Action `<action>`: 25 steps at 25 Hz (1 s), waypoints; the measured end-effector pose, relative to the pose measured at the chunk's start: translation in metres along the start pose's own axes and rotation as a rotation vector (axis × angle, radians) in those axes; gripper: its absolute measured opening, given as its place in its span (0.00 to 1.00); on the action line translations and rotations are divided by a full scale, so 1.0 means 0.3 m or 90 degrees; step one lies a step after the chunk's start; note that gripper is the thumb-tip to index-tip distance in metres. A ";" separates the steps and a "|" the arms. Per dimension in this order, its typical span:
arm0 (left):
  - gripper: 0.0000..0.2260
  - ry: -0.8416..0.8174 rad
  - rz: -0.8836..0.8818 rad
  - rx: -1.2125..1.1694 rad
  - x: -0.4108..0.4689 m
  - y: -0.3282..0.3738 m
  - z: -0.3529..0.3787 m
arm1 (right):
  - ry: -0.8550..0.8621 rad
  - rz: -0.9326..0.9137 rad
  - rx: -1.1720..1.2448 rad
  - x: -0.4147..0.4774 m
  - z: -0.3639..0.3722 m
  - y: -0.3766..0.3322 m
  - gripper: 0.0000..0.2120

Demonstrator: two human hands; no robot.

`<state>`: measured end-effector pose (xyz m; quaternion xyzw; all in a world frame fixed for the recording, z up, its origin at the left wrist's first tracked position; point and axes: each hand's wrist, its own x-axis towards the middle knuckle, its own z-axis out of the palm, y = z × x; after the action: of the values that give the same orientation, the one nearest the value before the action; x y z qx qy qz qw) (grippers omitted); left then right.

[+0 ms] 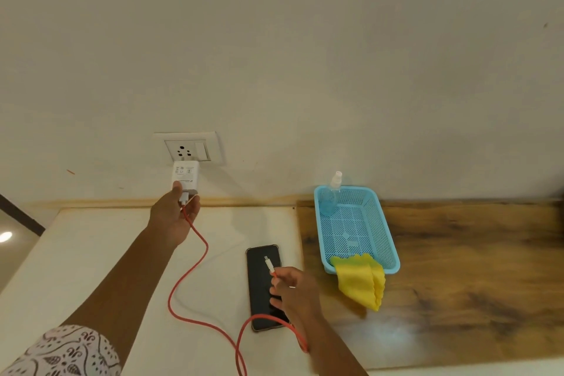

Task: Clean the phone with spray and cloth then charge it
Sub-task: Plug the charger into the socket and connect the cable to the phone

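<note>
A black phone lies screen up on the white counter. My left hand grips the lower end of a white charger adapter, whose pins sit at the wall socket. A red cable runs from the adapter in loops across the counter to my right hand. That hand pinches the cable just behind its white plug, which hovers over the phone's screen. A clear spray bottle leans in the far corner of a blue basket. A yellow cloth hangs over the basket's near rim.
The white counter meets a dark wooden surface on the right, where the basket stands. The wall rises straight behind both. A switch sits beside the socket. The counter's left edge drops off to the floor.
</note>
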<state>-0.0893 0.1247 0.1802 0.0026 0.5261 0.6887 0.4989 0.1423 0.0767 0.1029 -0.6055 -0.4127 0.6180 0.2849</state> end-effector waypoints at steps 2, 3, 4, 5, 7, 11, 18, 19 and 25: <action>0.18 0.018 0.015 0.001 0.017 0.023 -0.004 | -0.002 -0.002 0.000 -0.002 0.000 -0.003 0.08; 0.19 0.027 0.020 0.008 0.026 0.036 -0.008 | -0.003 -0.002 -0.002 -0.004 0.000 -0.007 0.08; 0.19 0.033 0.021 0.016 0.033 0.047 -0.010 | -0.005 -0.003 -0.001 -0.003 0.000 -0.008 0.07; 0.19 0.036 0.020 0.021 0.037 0.055 -0.011 | -0.009 -0.002 0.003 -0.005 0.000 -0.009 0.07; 0.20 0.030 0.015 0.025 0.036 0.059 -0.008 | -0.012 0.000 0.012 -0.016 -0.001 -0.014 0.07; 0.20 0.058 0.015 0.038 0.050 0.083 0.018 | -0.019 0.007 0.021 -0.030 -0.005 -0.013 0.06; 0.18 0.130 -0.046 0.089 0.083 0.124 0.077 | -0.020 0.017 0.028 -0.036 -0.037 -0.007 0.07; 0.18 0.156 -0.058 0.075 0.086 0.130 0.088 | -0.015 0.014 0.019 -0.032 -0.043 -0.004 0.07; 0.19 0.145 -0.028 0.073 0.069 0.140 0.089 | -0.030 0.087 0.196 -0.095 -0.071 0.061 0.06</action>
<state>-0.1144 0.1605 0.2120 -0.0587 0.6176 0.6424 0.4499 0.1689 0.0469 0.1033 -0.5670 -0.2772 0.7057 0.3219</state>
